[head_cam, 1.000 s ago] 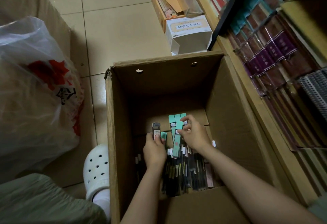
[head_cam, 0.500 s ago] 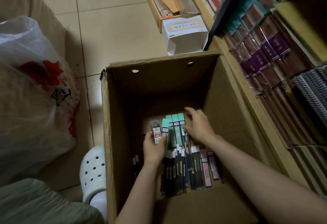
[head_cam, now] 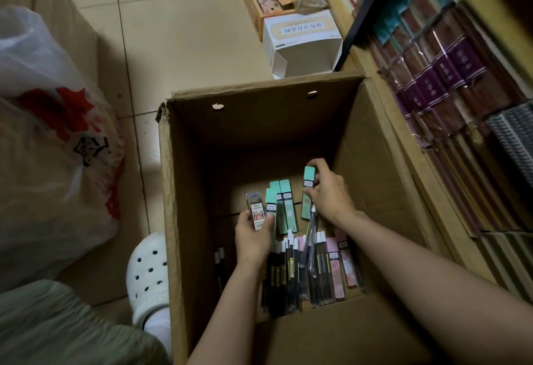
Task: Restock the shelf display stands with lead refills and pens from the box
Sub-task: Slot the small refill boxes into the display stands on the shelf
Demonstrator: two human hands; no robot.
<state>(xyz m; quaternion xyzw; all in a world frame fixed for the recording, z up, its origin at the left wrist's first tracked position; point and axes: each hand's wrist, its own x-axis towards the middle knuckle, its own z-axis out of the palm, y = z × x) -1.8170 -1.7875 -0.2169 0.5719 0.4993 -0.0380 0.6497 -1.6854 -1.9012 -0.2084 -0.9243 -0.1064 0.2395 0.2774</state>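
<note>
**One green refill pulled from the fan**

The right hand [head_cam: 328,191] now pinches a green lead refill [head_cam: 308,191], lifted clear of the refill packs [head_cam: 277,206] gripped by the left hand [head_cam: 252,235]; pens [head_cam: 291,272] remain below both in the box [head_cam: 184,220].

A stationery shop: a shelf [head_cam: 450,82] packed with shrink-wrapped notebooks stands beside a tiled floor [head_cam: 178,33] holding an open stock box [head_cam: 383,163] of pens [head_cam: 291,272].
</note>
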